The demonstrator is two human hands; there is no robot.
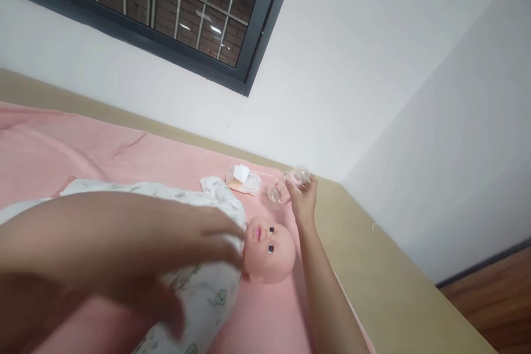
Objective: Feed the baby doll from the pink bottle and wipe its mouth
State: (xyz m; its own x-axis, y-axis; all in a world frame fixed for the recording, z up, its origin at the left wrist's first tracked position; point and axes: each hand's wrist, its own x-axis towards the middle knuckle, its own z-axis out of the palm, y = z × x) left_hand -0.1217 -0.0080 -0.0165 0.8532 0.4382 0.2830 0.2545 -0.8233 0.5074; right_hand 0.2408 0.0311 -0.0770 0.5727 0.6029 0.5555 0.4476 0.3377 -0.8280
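A baby doll [267, 246] in white printed clothes lies on a pink sheet [124, 160], head toward the right. My left hand [136, 257] hovers close to the camera over the doll's chest, fingers stretched toward its chin, blurred. My right hand [304, 199] reaches past the doll's head to the bed's far corner and grips a clear baby bottle [290, 183] by its handle.
A small opened packet with a white wipe [244, 178] lies on the sheet beside the bottle. The tan mattress edge [385, 282] borders white walls; a dark-framed barred window [174, 5] is above. Wooden floor [493, 304] shows at the right.
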